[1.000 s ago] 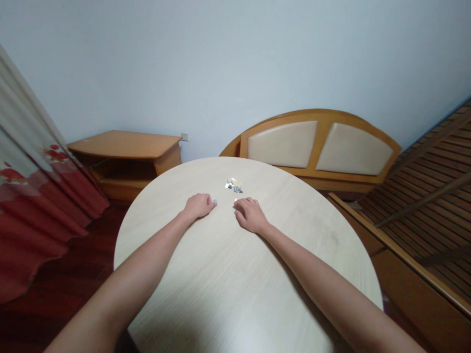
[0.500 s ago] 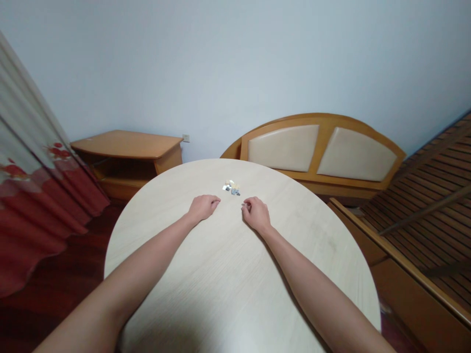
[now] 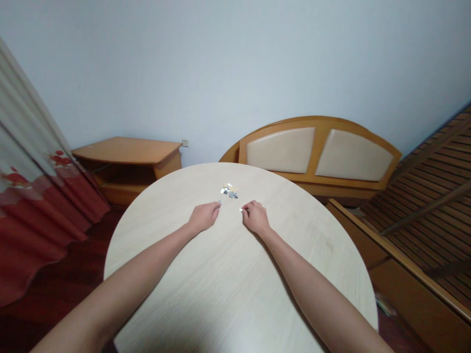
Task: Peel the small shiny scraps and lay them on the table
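The left hand (image 3: 204, 216), nearly closed, pinches a grey piece (image 3: 220, 202); the right hand (image 3: 256, 216), likewise, a white piece (image 3: 241, 210). Just beyond, between them, the pile (image 3: 230, 191) lies on the table (image 3: 235, 274), neither hand clearly nearer.

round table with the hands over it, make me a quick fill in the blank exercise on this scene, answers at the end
The left hand holds a greyish piece, while the small piece in the right hand looks bright ____.
Compared with both hands, the loose pieces on the table lie ____ from the person.
Below its pale upper part, the curtain is ____.
The headboard has ____ pale panels.
Missing words: white; farther; red; two
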